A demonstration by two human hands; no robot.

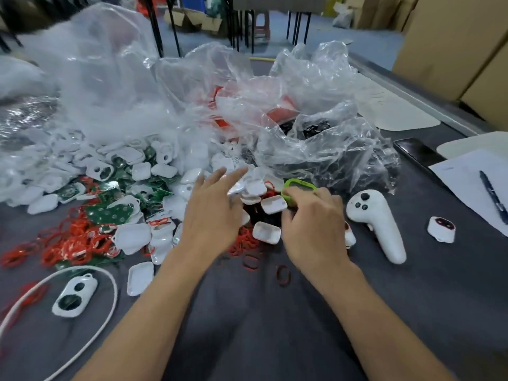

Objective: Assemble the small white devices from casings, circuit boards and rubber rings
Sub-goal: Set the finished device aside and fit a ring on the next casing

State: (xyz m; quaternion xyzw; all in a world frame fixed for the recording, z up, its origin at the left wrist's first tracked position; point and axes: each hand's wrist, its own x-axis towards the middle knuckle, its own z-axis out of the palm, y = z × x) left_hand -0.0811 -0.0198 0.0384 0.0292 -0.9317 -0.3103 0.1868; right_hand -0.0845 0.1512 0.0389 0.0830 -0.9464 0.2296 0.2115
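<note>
Ok so here's my feed from the head cam. The left hand [211,213] is out flat, fingers straight and spread, holding nothing. It hovers over the heap of white casings [137,171] in the middle of the grey table [261,339]. I honestly can't tell if the fingertips touch anything.

The right hand [313,224] is just beside it, fingers curled round a green frame [298,188] at the near side of the heap, gripping it. A couple of casings lie open side up between the two hands.

Green circuit boards [110,213] are mixed in with the casings toward the left edge. Red rubber rings [82,243] are tangled in front of them and also under the hands.

Crumpled clear plastic bags [192,92] are piled across the far side.

Near the left front corner there's a white device [75,296] with two dark round openings, lying inside a loop of white cord [114,298].

Right of the right hand lies a white controller [376,224], with a small white part [441,229] past it. At the right edge I see a phone [417,152] and a pen [493,196] lying on a sheet of paper [467,177].
</note>
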